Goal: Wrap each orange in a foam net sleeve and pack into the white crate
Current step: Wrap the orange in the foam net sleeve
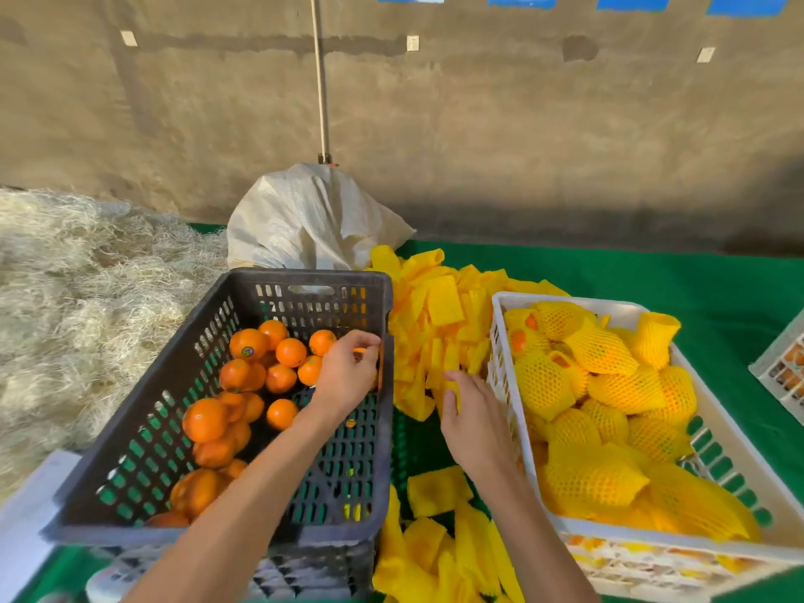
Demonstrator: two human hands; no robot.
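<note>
A black crate (304,278) at the left holds several loose oranges (248,343). My left hand (348,374) is inside it by the right wall, fingers curled round an orange (359,350) that is mostly hidden. A pile of yellow foam net sleeves (439,315) lies between the two crates. My right hand (474,424) reaches over its near edge with fingers stretched out, fingertips on a sleeve (452,391). The white crate (652,544) at the right holds several sleeve-wrapped oranges (600,350).
A white woven sack (304,215) stands behind the black crate. Straw (78,298) is heaped at the left. Green cloth (652,276) covers the surface. More sleeves (435,554) lie at the near edge between the crates. Another white crate's corner (781,367) shows at far right.
</note>
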